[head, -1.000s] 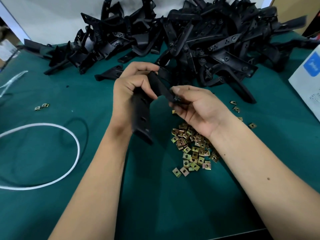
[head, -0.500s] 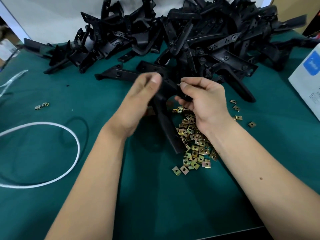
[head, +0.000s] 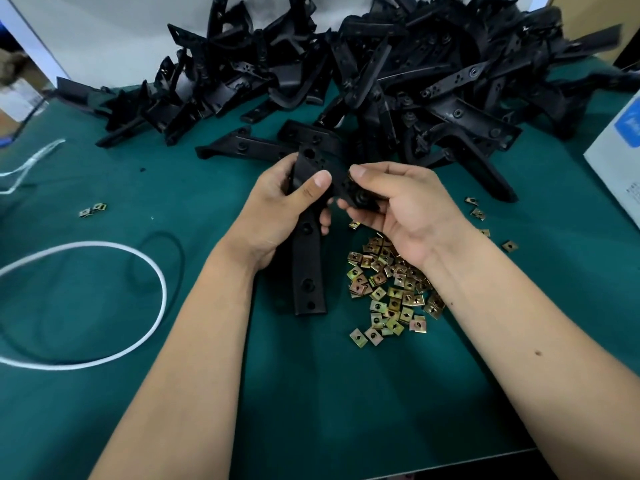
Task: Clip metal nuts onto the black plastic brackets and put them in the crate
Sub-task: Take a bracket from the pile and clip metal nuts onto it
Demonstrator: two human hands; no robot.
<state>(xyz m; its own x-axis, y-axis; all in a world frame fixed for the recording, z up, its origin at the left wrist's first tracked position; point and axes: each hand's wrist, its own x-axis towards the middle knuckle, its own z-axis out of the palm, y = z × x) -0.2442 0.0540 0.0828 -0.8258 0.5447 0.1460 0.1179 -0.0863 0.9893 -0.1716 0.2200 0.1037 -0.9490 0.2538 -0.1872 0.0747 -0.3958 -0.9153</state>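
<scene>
A black plastic bracket (head: 308, 271) hangs over the green table between both hands. My left hand (head: 277, 209) grips its upper part, thumb on the face. My right hand (head: 401, 206) holds the bracket's short angled end, fingers curled round it. Below my right wrist lies a heap of brass-coloured metal nuts (head: 391, 289). A big pile of black brackets (head: 363, 81) fills the back of the table. No crate is in view.
A white cord loop (head: 104, 306) lies on the green mat (head: 173, 188) at the left. Two stray nuts (head: 91, 210) sit near it, and a few more nuts (head: 479, 214) lie to the right. A white box (head: 620, 161) stands at the right edge.
The bracket has been turned so its long arm now points down toward me. My left hand shifted from a loose touch to a grip on it; my right hand stayed at the short end.
</scene>
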